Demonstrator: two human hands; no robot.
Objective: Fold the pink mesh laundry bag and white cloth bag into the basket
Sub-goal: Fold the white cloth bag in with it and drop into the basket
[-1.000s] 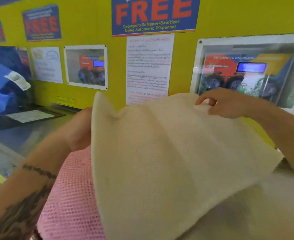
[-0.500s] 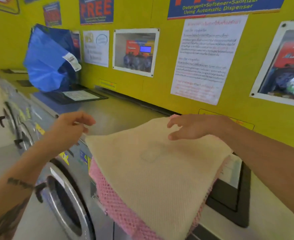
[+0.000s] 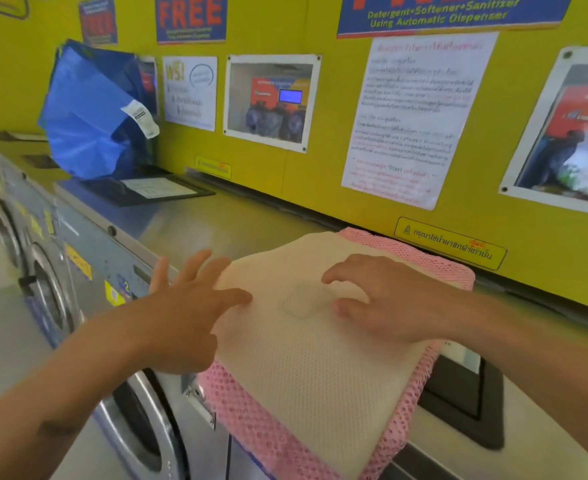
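The white cloth bag [image 3: 320, 368] lies flat on top of the pink mesh laundry bag [image 3: 251, 420], both on the steel top of a washing machine and hanging over its front edge. Pink mesh shows along the left, front and far right rims. My left hand [image 3: 185, 313] has its fingers spread, thumb touching the white bag's left edge. My right hand [image 3: 382, 299] rests palm down on the middle of the white bag, fingers curled. No basket is in view.
A steel counter [image 3: 195, 220] runs over a row of front-loading washers [image 3: 136, 420]. A blue bag [image 3: 88, 123] stands at the back left by the yellow wall [image 3: 320, 168]. A black panel [image 3: 465, 400] sits right of the bags.
The white bag, held up a second ago, now lies on the pink mesh bag on the machine top. Both hands have come down onto it, the left moving in from the side.
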